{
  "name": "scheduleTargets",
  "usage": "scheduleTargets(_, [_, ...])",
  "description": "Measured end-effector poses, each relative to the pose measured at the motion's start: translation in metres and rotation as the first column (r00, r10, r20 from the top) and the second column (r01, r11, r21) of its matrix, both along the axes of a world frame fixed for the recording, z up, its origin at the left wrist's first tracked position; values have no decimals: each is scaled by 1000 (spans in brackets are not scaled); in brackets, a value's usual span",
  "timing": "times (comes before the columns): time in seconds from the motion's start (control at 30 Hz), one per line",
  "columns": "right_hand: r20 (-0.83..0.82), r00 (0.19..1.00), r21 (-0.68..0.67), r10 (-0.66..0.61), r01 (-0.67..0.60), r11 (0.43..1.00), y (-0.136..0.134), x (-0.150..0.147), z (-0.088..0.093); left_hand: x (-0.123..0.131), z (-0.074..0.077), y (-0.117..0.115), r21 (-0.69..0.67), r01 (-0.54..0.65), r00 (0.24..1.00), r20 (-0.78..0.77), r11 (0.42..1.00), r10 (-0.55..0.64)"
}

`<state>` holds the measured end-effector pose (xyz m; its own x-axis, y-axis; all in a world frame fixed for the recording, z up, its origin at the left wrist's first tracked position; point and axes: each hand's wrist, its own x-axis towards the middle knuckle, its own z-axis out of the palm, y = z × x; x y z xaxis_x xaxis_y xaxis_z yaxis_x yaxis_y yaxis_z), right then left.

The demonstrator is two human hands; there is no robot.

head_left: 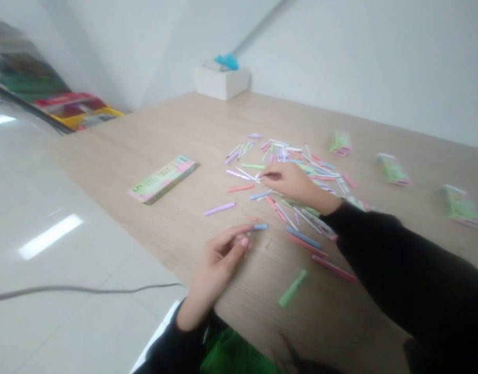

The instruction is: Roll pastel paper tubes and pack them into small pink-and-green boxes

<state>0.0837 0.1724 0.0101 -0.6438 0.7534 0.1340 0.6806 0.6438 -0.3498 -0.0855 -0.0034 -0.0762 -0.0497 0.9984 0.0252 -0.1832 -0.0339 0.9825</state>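
My left hand (223, 259) is over the table's near side, thumb and fingers closed on a slim blue pen (261, 227), its visible end pointing right. My right hand (286, 179) reaches into a loose pile of pastel pens and thin white sticks (280, 150). Its fingers are pinched together beside a small whitish tip (257, 177); blur hides what they hold. Near my hands lie a purple pen (219, 209), a blue pen (302, 237), a red pen (334, 268) and a green pen (292, 288).
A flat green-and-pink box (163, 179) lies left of the pile. Small green-and-pink packs (394, 169) stand along the right side. At the back, a white box (222, 82) with a blue item on top is near the wall. A cable (87, 289) crosses the floor.
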Motion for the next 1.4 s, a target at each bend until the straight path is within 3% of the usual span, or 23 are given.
scheduleTargets(0.1, [-158, 987, -123, -12, -8, 992, -40, 14, 30, 5, 8, -1, 33, -2, 1000, 20, 999, 1])
scheduleTargets(0.17, [-227, 973, -208, 38, -87, 974, -70, 22, 45, 9, 14, -3, 41, -12, 1000, -26, 999, 13])
scheduleTargets(0.3, [-286, 955, -246, 83, -157, 957, -112, 34, 60, 19, 22, -9, 83, 22, 999, -30, 996, -20])
scheduleTargets(0.5, [-288, 955, -199, 66, -127, 972, -137, 53, 58, 31, 28, -18, 90, 116, 992, 43, 989, -121])
scheduleTargets(0.8, [-377, 926, -129, 33, -87, 988, -167, 74, 58, 45, 40, -25, 147, 167, 984, 37, 975, -175])
scheduleTargets(0.97, [-425, 904, -60, 53, -87, 994, -178, 84, 56, 51, 49, -29, 181, 218, 974, 22, 959, -225])
scheduleTargets(1.17, [-441, 896, -43, 53, -80, 996, -188, 93, 53, 56, 45, -30, 149, 258, 966, -10, 955, -259])
scheduleTargets(1.4, [-346, 929, -20, 134, -150, 988, -191, 102, 47, 61, 50, -33, 117, 328, 944, -69, 937, -321])
